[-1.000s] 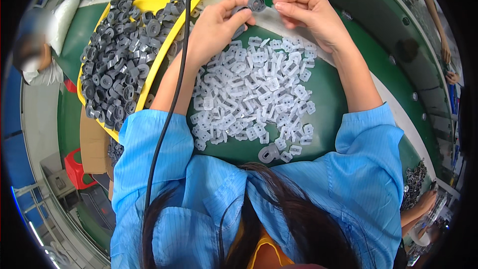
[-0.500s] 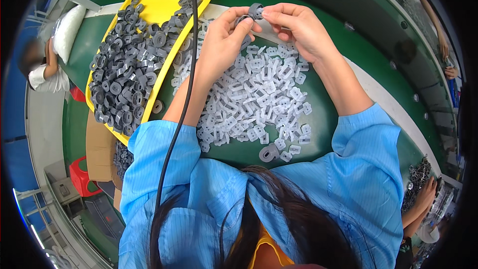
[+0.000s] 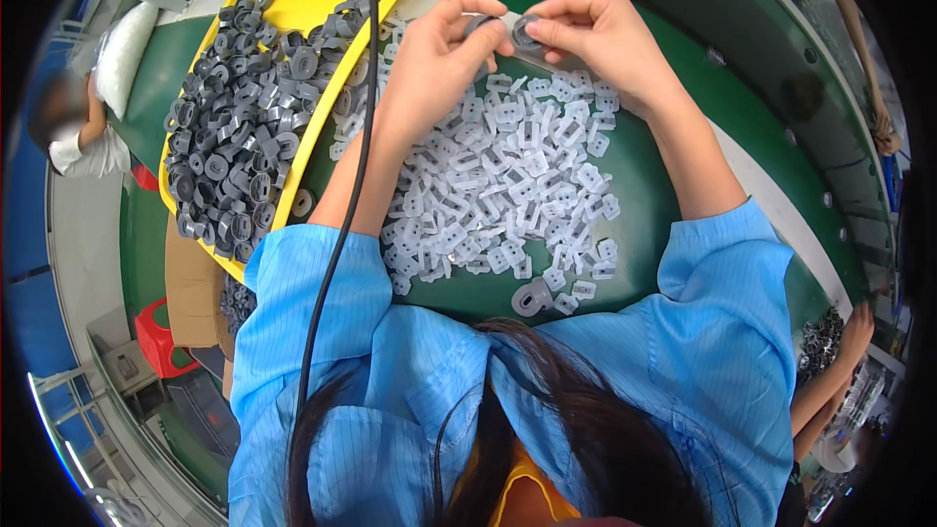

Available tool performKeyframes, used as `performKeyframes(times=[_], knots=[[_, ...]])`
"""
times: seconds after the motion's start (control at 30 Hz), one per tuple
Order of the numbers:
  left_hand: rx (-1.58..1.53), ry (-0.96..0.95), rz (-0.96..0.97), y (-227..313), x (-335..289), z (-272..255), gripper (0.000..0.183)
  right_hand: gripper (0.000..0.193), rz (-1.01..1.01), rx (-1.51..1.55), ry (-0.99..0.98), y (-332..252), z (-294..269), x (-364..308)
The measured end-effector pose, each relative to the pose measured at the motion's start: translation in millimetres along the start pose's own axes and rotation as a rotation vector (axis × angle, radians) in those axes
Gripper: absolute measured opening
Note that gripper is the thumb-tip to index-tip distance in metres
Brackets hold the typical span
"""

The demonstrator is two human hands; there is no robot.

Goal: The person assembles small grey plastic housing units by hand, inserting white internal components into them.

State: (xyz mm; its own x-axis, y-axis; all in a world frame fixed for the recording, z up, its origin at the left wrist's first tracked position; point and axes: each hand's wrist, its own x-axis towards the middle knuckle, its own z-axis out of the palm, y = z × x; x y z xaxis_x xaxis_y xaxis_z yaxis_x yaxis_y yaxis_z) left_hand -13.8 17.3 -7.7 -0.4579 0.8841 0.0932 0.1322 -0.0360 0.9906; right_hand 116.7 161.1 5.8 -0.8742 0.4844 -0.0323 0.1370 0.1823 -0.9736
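Note:
Both hands are raised above the far edge of a pile of small translucent white plastic pieces (image 3: 508,176). My left hand (image 3: 429,63) is closed, with a dark grey plastic ring part (image 3: 480,24) between thumb and fingers. Just to its right, my right hand (image 3: 610,44) pinches a round dark grey cap (image 3: 526,33) by its edge. A narrow gap separates the two grey parts. Near my chest a lone grey cap with a slot (image 3: 531,298) lies beside the white pieces.
A yellow tray (image 3: 283,205) heaped with grey caps (image 3: 229,127) stands on the left of the green table. A black cable (image 3: 337,283) hangs in front of my left forearm. Below the tray is a cardboard box (image 3: 192,293). Other people's arms (image 3: 830,385) show at the right.
My right hand has drawn a little to the right, taking the round cap apart from my left hand. The left hand keeps its grey ring part.

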Motion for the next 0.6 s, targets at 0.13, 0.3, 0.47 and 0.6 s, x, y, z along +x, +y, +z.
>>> performKeyframes(times=[0.13, 0.3, 0.47, 0.6], knots=[[-0.065, 0.037, -0.034, 9.9, -4.3, -6.3, 0.026, 0.018, 0.047, 0.324, -0.041, -5.6, 3.6, -1.8], [-0.123, 0.021, -0.151, 12.9, -8.5, -3.7, 0.026, 0.017, 0.058, 0.418, -0.029, -2.6, 11.6, -2.4], [-0.05, 0.141, -0.181, 16.5, -4.2, 4.2, 0.027, 0.025, -0.166, -0.179, 0.037, -6.0, 21.1, -6.4], [-0.153, 0.174, -0.141, 15.9, 1.4, -1.4, 0.024, 0.022, -0.349, -0.266, 0.177, 7.1, 17.3, 1.7]])
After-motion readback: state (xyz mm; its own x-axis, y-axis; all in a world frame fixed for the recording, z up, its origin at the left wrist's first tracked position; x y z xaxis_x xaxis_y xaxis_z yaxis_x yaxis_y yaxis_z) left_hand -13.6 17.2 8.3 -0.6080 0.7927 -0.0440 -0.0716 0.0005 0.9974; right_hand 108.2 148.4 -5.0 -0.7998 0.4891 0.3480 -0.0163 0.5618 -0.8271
